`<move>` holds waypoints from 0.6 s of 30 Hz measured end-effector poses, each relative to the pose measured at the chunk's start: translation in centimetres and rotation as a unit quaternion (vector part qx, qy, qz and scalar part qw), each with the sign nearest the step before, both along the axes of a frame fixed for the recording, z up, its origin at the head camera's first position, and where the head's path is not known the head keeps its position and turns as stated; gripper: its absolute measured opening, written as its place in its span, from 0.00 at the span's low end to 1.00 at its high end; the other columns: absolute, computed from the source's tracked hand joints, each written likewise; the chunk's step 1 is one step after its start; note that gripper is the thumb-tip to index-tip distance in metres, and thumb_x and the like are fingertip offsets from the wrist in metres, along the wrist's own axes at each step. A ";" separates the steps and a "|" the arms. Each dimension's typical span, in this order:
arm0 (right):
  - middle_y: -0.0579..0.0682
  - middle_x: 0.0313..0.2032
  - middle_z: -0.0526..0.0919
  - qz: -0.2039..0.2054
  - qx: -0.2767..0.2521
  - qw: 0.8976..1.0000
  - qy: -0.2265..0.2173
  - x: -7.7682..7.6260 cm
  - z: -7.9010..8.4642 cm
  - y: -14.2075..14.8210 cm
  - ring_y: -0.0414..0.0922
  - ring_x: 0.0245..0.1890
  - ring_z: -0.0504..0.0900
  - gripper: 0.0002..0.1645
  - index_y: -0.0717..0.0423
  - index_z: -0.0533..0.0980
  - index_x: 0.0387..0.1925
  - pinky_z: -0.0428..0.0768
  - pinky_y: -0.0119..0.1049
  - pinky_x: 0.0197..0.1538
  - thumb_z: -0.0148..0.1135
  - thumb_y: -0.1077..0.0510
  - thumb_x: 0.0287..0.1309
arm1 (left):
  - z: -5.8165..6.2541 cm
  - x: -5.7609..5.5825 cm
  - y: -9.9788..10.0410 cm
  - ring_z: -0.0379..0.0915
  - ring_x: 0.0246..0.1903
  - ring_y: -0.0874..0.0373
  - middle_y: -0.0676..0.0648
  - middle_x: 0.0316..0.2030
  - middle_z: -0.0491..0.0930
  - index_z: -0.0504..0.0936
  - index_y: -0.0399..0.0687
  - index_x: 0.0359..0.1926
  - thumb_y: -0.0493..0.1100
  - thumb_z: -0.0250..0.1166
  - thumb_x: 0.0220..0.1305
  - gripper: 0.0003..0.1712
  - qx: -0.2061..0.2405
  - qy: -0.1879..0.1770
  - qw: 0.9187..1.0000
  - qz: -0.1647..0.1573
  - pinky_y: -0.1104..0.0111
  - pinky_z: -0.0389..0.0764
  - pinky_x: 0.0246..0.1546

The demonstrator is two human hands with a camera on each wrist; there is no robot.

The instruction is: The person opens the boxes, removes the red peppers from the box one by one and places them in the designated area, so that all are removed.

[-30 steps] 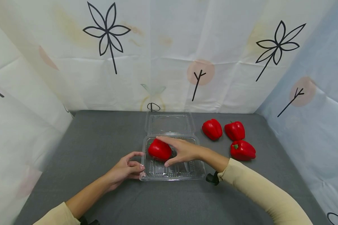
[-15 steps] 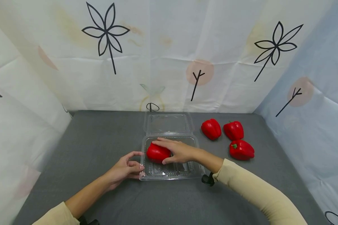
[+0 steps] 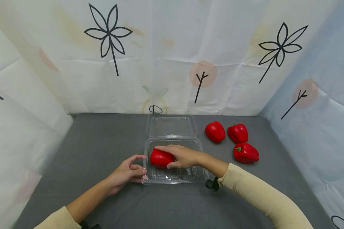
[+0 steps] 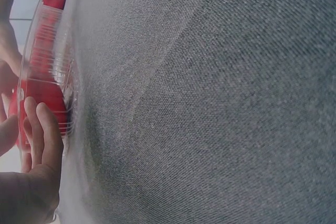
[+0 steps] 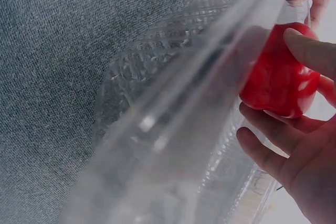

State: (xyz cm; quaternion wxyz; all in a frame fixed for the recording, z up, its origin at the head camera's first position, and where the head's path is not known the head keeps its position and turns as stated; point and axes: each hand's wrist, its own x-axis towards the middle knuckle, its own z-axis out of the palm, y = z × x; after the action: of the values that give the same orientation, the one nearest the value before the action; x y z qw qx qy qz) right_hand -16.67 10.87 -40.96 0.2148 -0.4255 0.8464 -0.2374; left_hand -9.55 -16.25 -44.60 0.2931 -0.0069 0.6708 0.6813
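A red bell pepper [image 3: 160, 158] lies on its side in the left part of a clear plastic clamshell container [image 3: 176, 183]. My right hand [image 3: 184, 156] grips it from the right, and in the right wrist view the thumb lies over the bell pepper [image 5: 278, 77] with the fingers beneath. At the container's left edge, my left hand [image 3: 127, 173] holds the rim, thumb toward the front. Its fingers [image 4: 50, 135] lie along the outer wall in the left wrist view. The hinged lid [image 3: 172, 126] is folded back flat behind the base.
Three more red peppers rest to the right: one [image 3: 215, 131] near the lid, another [image 3: 238, 133] beside it, a third [image 3: 246, 153] in front. Grey cloth [image 3: 109, 133] covers the table, and a patterned white curtain [image 3: 166, 47] stands behind.
My right hand has closed round the pepper in the container, coming left and then slightly toward me. The left hand has stayed at the rim.
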 end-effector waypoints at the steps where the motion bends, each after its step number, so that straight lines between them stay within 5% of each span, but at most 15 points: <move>1: 0.54 0.66 0.71 0.004 0.001 1.000 0.001 0.0 0.1 0.0 0.48 0.60 0.74 0.48 0.46 0.54 0.77 0.75 0.43 0.60 0.68 0.56 0.62 | 0.0 0.0 0.0 0.80 0.34 0.54 0.45 0.35 0.83 0.57 0.41 0.71 0.37 0.66 0.67 0.38 -0.001 -0.001 1.000 0.000 0.58 0.85 0.43; 18: 0.53 0.65 0.71 0.020 0.016 0.999 -0.021 0.8 1.4 2.2 0.50 0.61 0.73 0.46 0.47 0.55 0.77 0.74 0.46 0.59 0.66 0.62 0.61 | -0.1 0.1 -0.1 0.80 0.34 0.55 0.46 0.34 0.82 0.57 0.39 0.71 0.36 0.68 0.64 0.39 0.022 0.010 1.000 -0.002 0.59 0.85 0.42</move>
State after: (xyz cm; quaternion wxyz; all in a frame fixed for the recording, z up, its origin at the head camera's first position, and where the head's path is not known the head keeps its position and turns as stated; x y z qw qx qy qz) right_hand -15.89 13.07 -39.54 0.2439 -0.4334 0.8369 -0.2284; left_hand -9.41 -16.39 -44.69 0.2879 0.0076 0.6583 0.6955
